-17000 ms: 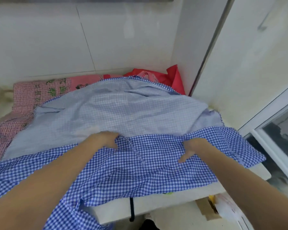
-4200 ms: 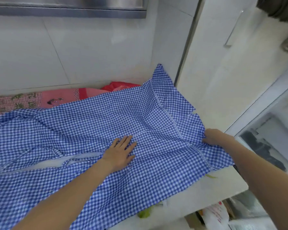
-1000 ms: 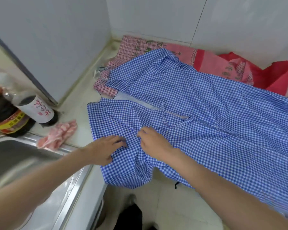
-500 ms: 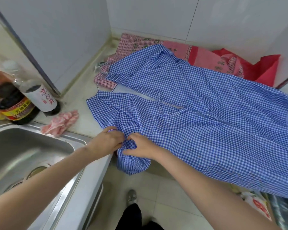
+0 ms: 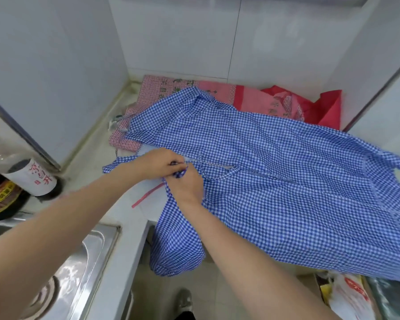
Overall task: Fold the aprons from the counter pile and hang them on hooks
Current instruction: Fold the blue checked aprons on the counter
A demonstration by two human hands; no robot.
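A blue-and-white checked apron (image 5: 275,172) lies spread over the white counter (image 5: 125,227), its lower left part hanging over the front edge. My left hand (image 5: 158,163) and my right hand (image 5: 186,184) meet at the apron's left side, both pinching a bunched fold of the checked cloth between the fingertips. Behind the blue apron lie a pink checked apron (image 5: 162,88) and a red one (image 5: 319,107), against the back wall.
A steel sink (image 5: 56,273) sits at the lower left. Two dark sauce bottles (image 5: 21,179) stand beside it. A thin pink strip (image 5: 147,195) lies on the counter by my hands. Bags (image 5: 346,296) sit on the floor at the lower right.
Both hands moved up and away from the counter's front edge with the bunched cloth, pulling the apron's left part in. The pink strip on the counter is now uncovered.
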